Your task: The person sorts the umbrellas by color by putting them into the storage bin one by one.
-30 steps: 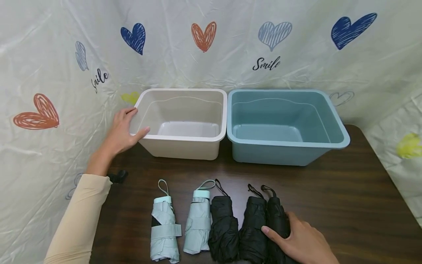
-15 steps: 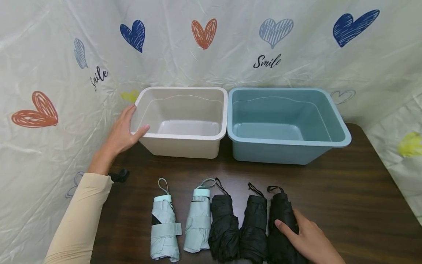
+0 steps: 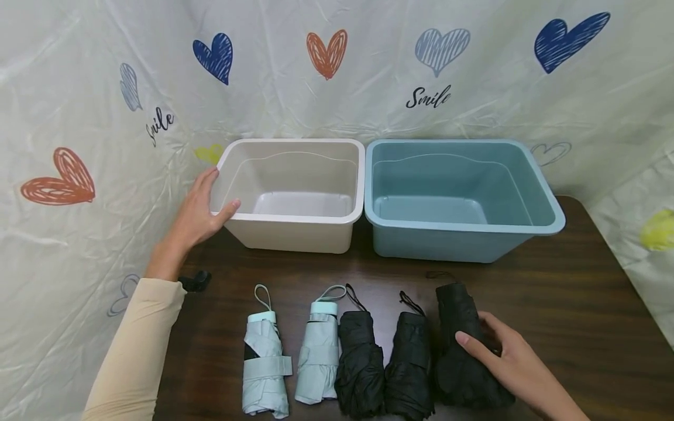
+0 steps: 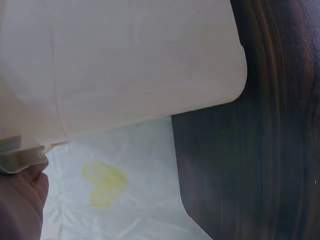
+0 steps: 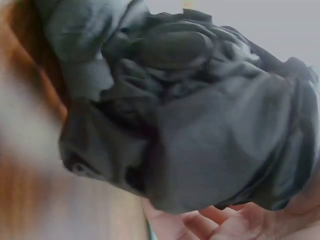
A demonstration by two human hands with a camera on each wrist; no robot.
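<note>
My right hand [image 3: 518, 362] grips a folded black umbrella [image 3: 466, 345] between thumb and fingers, tilted and apart from the row beside it. In the right wrist view the bunched fabric of the black umbrella [image 5: 215, 135] fills most of the picture, with fingers beneath it. My left hand [image 3: 197, 216] holds the left rim of a beige plastic bin [image 3: 295, 235], thumb over the front corner. On the table lie two more black umbrellas [image 3: 360, 362] and two pale mint umbrellas [image 3: 265, 365], all folded, wrist loops pointing away from me.
A blue plastic bin [image 3: 437, 242] stands against the beige one on its right; nothing lies inside either. Both rest at the back of the dark wooden table [image 3: 579, 304]. A white sheet printed with hearts [image 3: 326, 111] hangs behind.
My right hand has drawn the rightmost black umbrella away to the right from its neighbour and tilted it up. My left hand stays on the beige bin.
</note>
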